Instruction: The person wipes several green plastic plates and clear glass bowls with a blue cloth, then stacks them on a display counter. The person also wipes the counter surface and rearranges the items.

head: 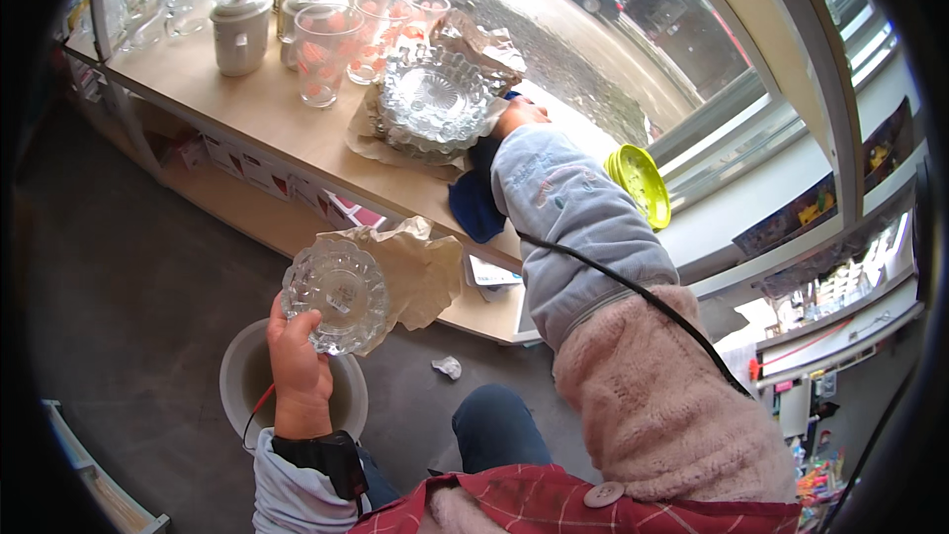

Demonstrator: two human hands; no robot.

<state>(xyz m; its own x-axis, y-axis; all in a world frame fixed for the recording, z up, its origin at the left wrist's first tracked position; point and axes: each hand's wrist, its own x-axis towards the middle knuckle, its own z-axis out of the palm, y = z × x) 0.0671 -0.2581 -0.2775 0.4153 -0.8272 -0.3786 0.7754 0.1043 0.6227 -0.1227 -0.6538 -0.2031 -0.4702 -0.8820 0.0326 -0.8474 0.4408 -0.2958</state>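
My left hand holds a clear glass dish with a scalloped rim, tilted up, thumb on its near edge. A sheet of crumpled brown paper sticks out behind the dish. My right hand reaches to the wooden shelf and grips a dark blue cloth; the sleeve covers part of the hand. Just left of it, a stack of similar glass dishes sits on brown paper, with more crumpled paper at its back.
Glass tumblers with a coral print and lidded white ceramic jars stand on the shelf. Lime-green plastic dishes are by the window. Below my left hand is a bucket of murky liquid. White crumpled scrap lies on the floor.
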